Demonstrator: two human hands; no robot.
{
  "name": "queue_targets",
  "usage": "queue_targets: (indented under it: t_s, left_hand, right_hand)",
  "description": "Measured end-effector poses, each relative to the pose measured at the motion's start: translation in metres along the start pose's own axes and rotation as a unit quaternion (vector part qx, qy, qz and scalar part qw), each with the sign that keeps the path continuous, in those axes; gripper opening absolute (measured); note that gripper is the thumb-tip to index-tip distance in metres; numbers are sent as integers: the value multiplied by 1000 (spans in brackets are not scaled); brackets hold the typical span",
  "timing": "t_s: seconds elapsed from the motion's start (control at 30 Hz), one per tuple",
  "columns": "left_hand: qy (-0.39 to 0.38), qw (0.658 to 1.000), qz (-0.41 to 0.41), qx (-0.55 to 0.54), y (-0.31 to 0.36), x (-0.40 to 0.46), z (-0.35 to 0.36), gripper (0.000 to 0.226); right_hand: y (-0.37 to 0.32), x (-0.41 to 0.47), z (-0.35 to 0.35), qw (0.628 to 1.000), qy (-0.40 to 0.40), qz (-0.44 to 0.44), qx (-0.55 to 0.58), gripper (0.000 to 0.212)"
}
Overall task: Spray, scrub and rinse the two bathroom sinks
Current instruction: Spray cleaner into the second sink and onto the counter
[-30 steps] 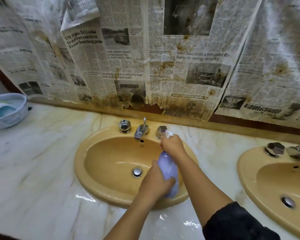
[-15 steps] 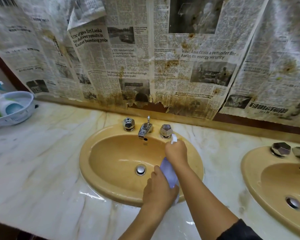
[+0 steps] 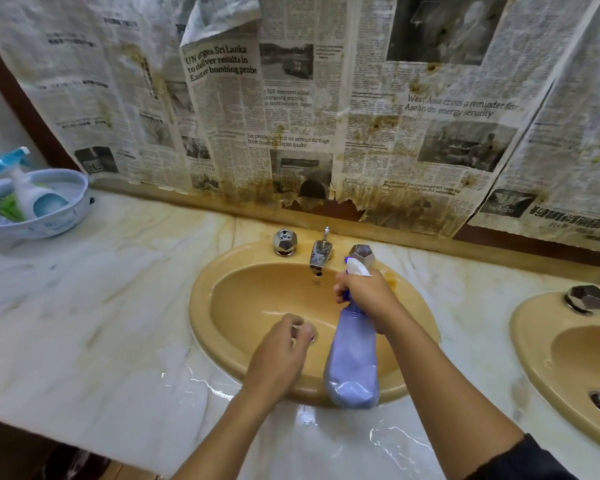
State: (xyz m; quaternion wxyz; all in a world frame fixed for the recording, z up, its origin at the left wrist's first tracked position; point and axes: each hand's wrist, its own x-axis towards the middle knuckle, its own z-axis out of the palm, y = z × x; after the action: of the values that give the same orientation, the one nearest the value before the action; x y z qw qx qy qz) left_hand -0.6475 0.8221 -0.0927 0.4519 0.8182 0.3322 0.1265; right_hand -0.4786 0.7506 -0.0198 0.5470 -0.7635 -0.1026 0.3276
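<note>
Marble counter [image 3: 94, 306], wet near the front edge. Tan sink [image 3: 257, 306] set in it — second sink [image 3: 568, 358] at right. Purple spray bottle [image 3: 352, 362] over the basin, gripped at the neck by right hand [image 3: 368, 296]. Left hand [image 3: 281, 355] loosely curled — holding nothing.

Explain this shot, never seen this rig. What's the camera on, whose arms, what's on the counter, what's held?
No machine here: a person wears one wide-angle camera on the head, looking down at their own hands. The right hand grips the neck of a purple spray bottle over the left sink. The left hand hangs loosely curled above the basin, holding nothing. A second sink sits at right. On the marble counter, far left, a white basket holds another sprayer. Stained newspaper covers the wall.
</note>
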Motion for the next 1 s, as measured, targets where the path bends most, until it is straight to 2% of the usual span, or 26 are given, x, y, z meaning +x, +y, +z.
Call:
queue_targets:
  t_s: [0.13,0.23,0.37,0.47,0.6,0.8,1.0]
  left_hand:
    - [127,988,0,84,-71,20,-48,31]
    - [183,975,-11,127,-121,27,-77,40]
    - [152,976,5,157,-174,29,-95,67]
    - [150,976,18,159,-185,26,-97,69]
    - [158,974,19,164,-187,29,-94,67]
    - [140,972,21,189,-190,30,-93,63]
    - [134,971,26,198,-191,27,-94,63]
  right_hand:
    - [-2,-14,25,998,-50,48,-9,7]
    - [12,-21,43,997,-34,68,-13,23]
    - [29,-21,67,996,25,80,7,25]
    - [31,-17,81,993,74,86,-17,23]
    - [35,-12,94,983,121,95,-104,33]
    - [30,-19,118,987,59,130,-78,26]
    - [28,-20,140,992,40,107,-53,16]
